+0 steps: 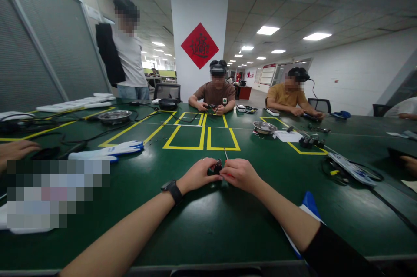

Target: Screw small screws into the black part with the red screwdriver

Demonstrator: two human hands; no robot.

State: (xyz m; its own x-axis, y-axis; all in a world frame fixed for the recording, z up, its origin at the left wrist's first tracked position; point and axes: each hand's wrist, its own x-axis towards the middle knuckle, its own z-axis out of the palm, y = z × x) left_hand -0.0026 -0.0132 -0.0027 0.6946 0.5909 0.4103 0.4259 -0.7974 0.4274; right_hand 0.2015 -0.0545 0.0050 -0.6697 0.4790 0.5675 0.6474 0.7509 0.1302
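My left hand (198, 175) and my right hand (240, 174) meet over the green table (202, 220), fingers closed. Between them sits a small dark part (217, 166), which the left hand pinches. In my right hand is a thin screwdriver (225, 153) whose metal shaft points up and away. A black watch (173, 190) is on my left wrist.
White and blue gloves (109, 151) lie to the left. Yellow taped boxes (202, 137) mark the table ahead. Metal bowls (115, 116) (263, 127), cables and small parts (312, 141) lie further off. Two seated people work across the table; another stands at the left. A co-worker's hand (14, 151) rests at the left edge.
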